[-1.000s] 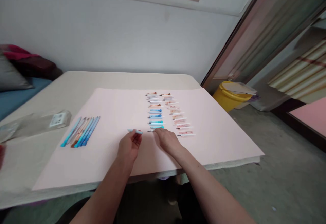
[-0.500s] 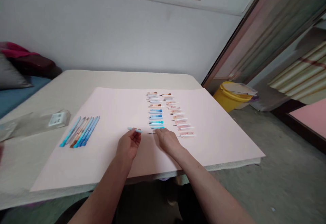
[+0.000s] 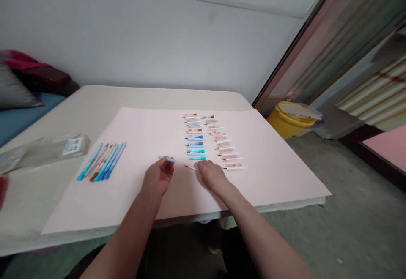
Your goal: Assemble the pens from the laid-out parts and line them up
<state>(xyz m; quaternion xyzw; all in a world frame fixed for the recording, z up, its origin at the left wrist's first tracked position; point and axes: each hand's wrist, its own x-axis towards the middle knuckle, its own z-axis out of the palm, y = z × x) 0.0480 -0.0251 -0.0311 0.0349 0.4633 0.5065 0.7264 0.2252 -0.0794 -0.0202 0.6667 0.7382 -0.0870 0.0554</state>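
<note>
A pink sheet (image 3: 142,194) covers much of a beige table. My left hand (image 3: 157,179) is closed, pinching a light blue pen cap (image 3: 166,159) at its fingertips. My right hand (image 3: 213,175) is curled on the sheet, its fingers on a thin pen refill (image 3: 190,167) whose tip sticks out to the left. Just beyond it lie two columns of pen parts: a left column of blue and brown pieces (image 3: 195,139) and a right column of pink ones (image 3: 223,146). A bundle of several blue and brown pens (image 3: 103,162) lies at the sheet's left.
A clear plastic package with a white label (image 3: 47,150) lies on the beige table (image 3: 95,101) to the left. A yellow bucket (image 3: 287,120) stands on the floor beyond the table's right corner. Cushions and blue bedding (image 3: 22,101) are at far left.
My right hand has drawn slightly back toward me, leaving the thin refill lying nearer the table's front than the left column. My left hand stays put with the cap.
</note>
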